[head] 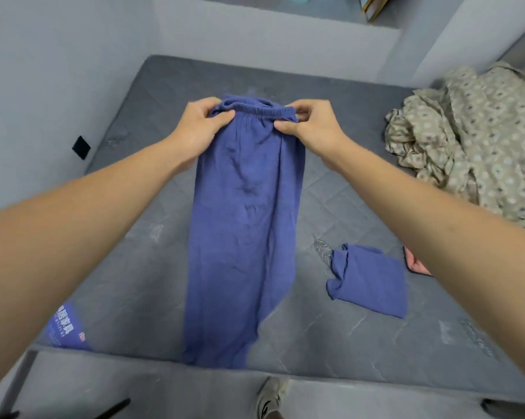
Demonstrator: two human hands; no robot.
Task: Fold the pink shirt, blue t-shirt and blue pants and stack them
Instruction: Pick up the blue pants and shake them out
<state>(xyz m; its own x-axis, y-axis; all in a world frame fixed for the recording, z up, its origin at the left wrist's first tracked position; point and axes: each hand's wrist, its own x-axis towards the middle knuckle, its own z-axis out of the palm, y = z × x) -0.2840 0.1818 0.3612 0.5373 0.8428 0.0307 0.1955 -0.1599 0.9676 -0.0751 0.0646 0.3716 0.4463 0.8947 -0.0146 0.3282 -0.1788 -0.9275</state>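
The left grip (pixel 199 124) pinched the left end of the pants' (pixel 243 225) elastic waistband, and the right grip (pixel 311 128) pinched its right end. The pants hung lengthwise over the middle of the grey mattress (pixel 140 267), legs together, hems near its near edge. To the right lay the folded blue t-shirt (pixel 373 281), then the pink shirt (pixel 416 264), mostly hidden behind the right arm. A patterned blanket (pixel 478 140) lay bunched far right.

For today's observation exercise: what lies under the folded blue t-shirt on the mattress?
The blue t-shirt rests on the grey mattress. A pink shirt shows beside it, behind the forearm; whether it reaches underneath is hidden.
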